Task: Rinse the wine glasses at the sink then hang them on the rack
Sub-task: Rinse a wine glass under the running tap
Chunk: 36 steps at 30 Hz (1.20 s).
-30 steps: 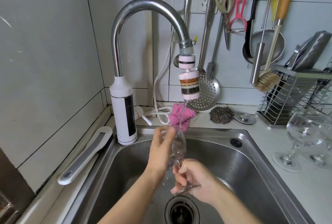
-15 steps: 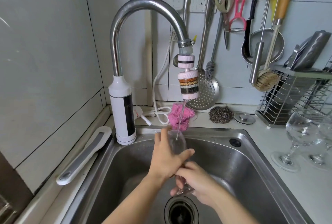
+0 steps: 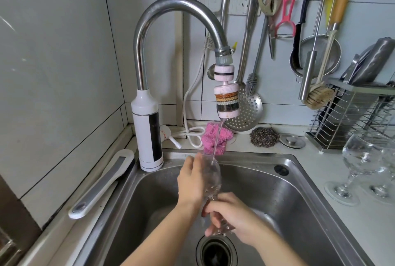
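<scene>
Steel surrounds the clear stemmed wine glass (image 3: 212,177), upright over the stainless sink basin (image 3: 277,197) under the tap stream (image 3: 217,141); our right hand (image 3: 233,216) grips its stem. Our left hand (image 3: 191,182), lately wrapped round the bowl, now lies flat along its left side: still rinsing, we judge.

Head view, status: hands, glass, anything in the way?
Right hand grips stem of clear wine glass, left hand on its bowl. Glass rim-up under faucet stream, over steel sink. Nothing blocking; two more clear wine glasses on right counter.
</scene>
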### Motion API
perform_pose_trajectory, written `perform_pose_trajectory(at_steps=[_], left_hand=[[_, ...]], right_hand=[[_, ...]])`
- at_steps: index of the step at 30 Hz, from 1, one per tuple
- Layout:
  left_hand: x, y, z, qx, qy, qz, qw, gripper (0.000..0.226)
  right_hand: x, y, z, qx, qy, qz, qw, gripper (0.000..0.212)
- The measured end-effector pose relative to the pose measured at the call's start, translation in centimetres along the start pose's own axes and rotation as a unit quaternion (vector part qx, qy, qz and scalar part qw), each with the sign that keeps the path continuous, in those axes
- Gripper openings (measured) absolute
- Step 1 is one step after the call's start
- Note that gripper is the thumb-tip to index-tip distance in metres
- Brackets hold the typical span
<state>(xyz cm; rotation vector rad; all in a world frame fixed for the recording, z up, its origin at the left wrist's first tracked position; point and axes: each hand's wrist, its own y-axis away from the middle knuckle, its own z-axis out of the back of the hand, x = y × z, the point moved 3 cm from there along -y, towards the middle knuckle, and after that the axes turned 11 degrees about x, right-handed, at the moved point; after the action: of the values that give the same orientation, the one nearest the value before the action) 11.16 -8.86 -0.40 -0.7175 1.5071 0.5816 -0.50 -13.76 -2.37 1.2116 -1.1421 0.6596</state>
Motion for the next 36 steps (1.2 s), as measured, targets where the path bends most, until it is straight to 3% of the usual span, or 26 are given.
perform_pose_trajectory(at_steps=[3, 7, 9, 11, 13, 15, 17, 20, 22, 25, 29, 30, 33, 36], left_hand=[[0.4, 0.0, 0.1, 0.013, -0.027, 0.015, 0.999, 0.030], [-0.3, 0.3, -0.7, 0.097, -0.205, -0.106, 0.968, 0.059], [-0.3, 0.3, -0.8, 0.093, -0.133, -0.090, 0.983, 0.047], [0.0, 0.1, -0.9, 0.113, 0.052, 0.010, 0.992, 0.048], [0.7, 0.1, -1.1, 0.142, 0.194, 0.124, 0.963, 0.061], [0.8, 0.0, -0.9, 0.136, 0.151, 0.117, 0.972, 0.055], [0.3, 0.0, -0.6, 0.108, 0.023, 0.034, 0.993, 0.047], [-0.2, 0.3, -0.3, 0.040, -0.139, -0.036, 0.989, 0.044], [-0.1, 0.3, -0.3, 0.007, -0.161, -0.035, 0.986, 0.036], [0.1, 0.3, -0.3, 0.039, -0.143, -0.025, 0.989, 0.031], [-0.2, 0.5, -1.1, 0.153, -0.081, -0.048, 0.984, 0.081], [-0.2, 0.6, -1.1, 0.148, -0.078, -0.034, 0.985, 0.078], [-0.3, 0.5, -0.6, 0.068, -0.029, 0.006, 0.997, 0.025], [-0.3, 0.3, -0.2, 0.032, -0.015, 0.021, 0.999, 0.029]], right_hand=[[-0.1, -0.1, -0.1, -0.001, 0.016, 0.003, 1.000, 0.007], [0.5, 0.2, 0.3, 0.007, -0.041, 0.028, 0.999, 0.007], [0.5, 0.4, 0.6, 0.023, -0.068, 0.028, 0.997, 0.013], [0.5, 0.3, 0.6, 0.048, -0.088, 0.027, 0.995, 0.016], [0.4, 0.2, 0.5, 0.062, -0.085, 0.017, 0.994, 0.019], [0.5, 0.2, 0.5, 0.059, -0.078, 0.015, 0.995, 0.017], [0.6, 0.1, 0.4, 0.040, -0.086, 0.021, 0.995, 0.012], [0.2, -0.3, 0.7, -0.038, -0.006, 0.042, 0.998, 0.017], [-0.1, -0.5, 0.7, -0.076, 0.060, 0.049, 0.994, 0.025], [0.0, -0.5, 0.6, -0.068, 0.019, 0.044, 0.997, 0.012], [0.6, 0.0, 0.6, -0.041, -0.103, 0.039, 0.993, 0.024], [0.7, 0.1, 0.5, -0.035, -0.115, 0.032, 0.992, 0.028], [0.6, 0.2, 0.2, -0.016, -0.145, 0.014, 0.989, 0.023], [0.7, 0.2, -0.2, 0.015, -0.159, 0.003, 0.987, 0.013]])
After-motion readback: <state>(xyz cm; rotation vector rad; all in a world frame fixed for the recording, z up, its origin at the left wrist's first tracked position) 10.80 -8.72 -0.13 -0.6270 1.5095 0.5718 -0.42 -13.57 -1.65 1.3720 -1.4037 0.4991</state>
